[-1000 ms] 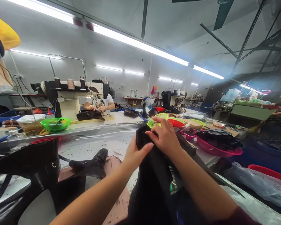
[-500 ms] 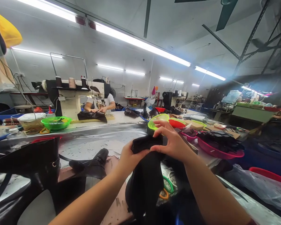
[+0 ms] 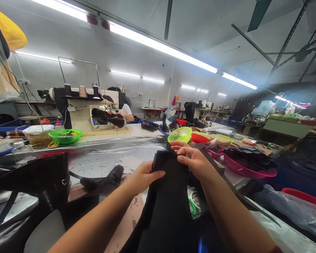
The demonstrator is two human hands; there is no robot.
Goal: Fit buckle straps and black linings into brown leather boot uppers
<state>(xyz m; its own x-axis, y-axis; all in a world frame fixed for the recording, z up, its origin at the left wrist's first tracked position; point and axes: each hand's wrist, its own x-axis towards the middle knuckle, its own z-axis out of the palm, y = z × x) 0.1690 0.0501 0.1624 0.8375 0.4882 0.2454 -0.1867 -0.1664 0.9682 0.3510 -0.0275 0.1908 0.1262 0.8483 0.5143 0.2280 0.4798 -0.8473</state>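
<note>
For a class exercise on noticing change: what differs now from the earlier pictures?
The thumbs of the left hand and right hand have moved apart; the bunched top of the black material is now spread flatter. At the sewing machine, a dark piece has been raised. Both hands keep their hold; the green bowl and pink basin stay put.

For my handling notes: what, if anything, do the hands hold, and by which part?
A long, matte black, fabric-like piece, by its upper end: left fingers at the left edge, right fingers at the right.

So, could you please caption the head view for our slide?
Left fingers and right fingers hold black material at a cluttered workbench.
</note>
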